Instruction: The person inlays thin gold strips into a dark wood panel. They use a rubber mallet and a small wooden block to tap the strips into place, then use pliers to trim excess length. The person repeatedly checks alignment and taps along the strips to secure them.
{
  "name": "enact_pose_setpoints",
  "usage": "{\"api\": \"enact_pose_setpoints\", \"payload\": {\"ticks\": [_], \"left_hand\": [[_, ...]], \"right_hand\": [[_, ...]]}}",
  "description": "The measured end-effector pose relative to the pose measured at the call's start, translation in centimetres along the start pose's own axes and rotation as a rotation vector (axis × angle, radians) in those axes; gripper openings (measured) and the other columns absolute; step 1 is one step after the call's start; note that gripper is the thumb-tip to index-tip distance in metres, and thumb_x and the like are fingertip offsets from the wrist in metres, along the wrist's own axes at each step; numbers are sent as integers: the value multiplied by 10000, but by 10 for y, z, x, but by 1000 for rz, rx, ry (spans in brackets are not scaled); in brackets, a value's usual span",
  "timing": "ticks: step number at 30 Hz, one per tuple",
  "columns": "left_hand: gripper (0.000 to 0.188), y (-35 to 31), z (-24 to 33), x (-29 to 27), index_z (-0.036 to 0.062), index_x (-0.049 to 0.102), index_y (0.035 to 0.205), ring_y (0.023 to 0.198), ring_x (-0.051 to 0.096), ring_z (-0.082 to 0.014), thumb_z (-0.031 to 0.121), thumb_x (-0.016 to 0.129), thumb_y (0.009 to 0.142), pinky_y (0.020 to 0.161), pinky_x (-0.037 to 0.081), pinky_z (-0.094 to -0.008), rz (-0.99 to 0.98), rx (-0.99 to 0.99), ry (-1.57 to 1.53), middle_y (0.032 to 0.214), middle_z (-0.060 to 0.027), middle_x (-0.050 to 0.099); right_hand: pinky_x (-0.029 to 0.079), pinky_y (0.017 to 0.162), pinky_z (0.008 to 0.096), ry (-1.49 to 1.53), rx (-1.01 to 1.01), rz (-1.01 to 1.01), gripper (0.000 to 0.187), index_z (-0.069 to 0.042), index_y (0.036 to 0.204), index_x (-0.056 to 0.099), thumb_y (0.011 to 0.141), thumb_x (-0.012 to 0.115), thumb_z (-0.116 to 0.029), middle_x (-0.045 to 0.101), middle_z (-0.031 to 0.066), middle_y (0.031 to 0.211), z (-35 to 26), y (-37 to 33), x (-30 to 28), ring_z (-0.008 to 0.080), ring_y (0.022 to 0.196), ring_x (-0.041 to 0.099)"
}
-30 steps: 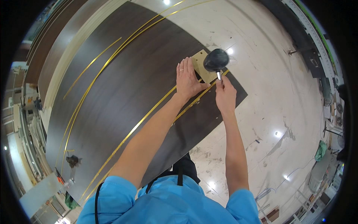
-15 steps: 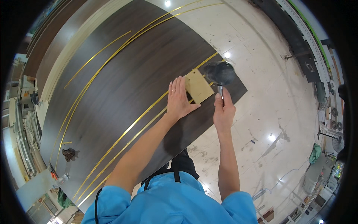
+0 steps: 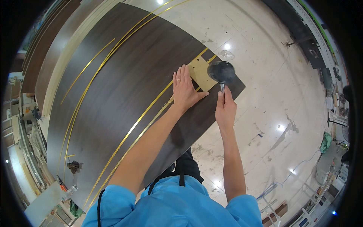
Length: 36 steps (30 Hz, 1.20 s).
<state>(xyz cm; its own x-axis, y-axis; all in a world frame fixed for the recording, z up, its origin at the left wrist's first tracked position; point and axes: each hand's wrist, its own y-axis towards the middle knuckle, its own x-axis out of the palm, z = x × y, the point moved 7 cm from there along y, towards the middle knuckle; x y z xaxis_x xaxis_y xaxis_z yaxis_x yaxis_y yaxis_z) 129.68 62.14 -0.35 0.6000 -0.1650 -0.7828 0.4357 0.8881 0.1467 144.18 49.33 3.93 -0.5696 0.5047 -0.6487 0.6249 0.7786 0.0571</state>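
Just right of frame centre, the right hand (image 3: 225,109) fists a top-heavy black rubber mallet (image 3: 221,72) low on its handle, while the left hand (image 3: 184,90) presses flat, fingers spread, on a thin, stiff tan block (image 3: 198,72).

Black mallet (image 3: 221,72) over tan block (image 3: 199,72)

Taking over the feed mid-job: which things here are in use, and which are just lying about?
In use: black mallet in right hand; tan block under left hand; gold strips; dark panel.
Lying about: small dark tool; blue cable.
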Motion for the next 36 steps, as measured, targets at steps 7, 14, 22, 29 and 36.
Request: {"api": "enact_pose_setpoints", "payload": {"ticks": [7,14,22,29,36], "left_hand": [[1402,30,15,18,-62,264,1637,1599,325,-435,526,1017,612,1341,211,-555,39,32,-3,1674,-282,388],[1405,33,14,24,-69,259,1635,1594,333,-433,531,1010,611,1344,207,-548,-4,-29,8,1668,-293,388],[1380,-10,4,1,-66,252,1639,1605,312,-428,452,1012,611,1353,186,-552,20,-70,-14,1671,-294,380],[1394,-50,-13,-19,-46,256,1650,1599,324,-423,461,1012,594,1353,199,-547,39,-104,-7,1667,-268,400],[1368,-82,-25,-37,-34,259,1651,1604,312,-430,482,988,614,1352,196,-546,49,-117,-20,1676,-271,386]], "right_hand": [[552,746,419,51,40,52,339,-14,1408,646,1125,584,-191,725,249,924,10,38,-19,420,793,700],[558,746,451,-172,31,-42,333,-42,1409,647,1115,596,-188,733,262,946,8,45,-7,459,832,710],[553,767,510,-25,53,-119,323,-68,1399,657,1104,596,-188,742,256,962,-7,11,-4,462,854,713],[563,800,495,128,57,-117,351,-56,1436,647,1109,582,-168,756,247,1017,-21,-23,5,487,911,721],[578,872,487,59,-69,-205,344,-30,1431,641,1110,581,-139,746,291,1159,-35,-39,26,491,1020,726]]}}
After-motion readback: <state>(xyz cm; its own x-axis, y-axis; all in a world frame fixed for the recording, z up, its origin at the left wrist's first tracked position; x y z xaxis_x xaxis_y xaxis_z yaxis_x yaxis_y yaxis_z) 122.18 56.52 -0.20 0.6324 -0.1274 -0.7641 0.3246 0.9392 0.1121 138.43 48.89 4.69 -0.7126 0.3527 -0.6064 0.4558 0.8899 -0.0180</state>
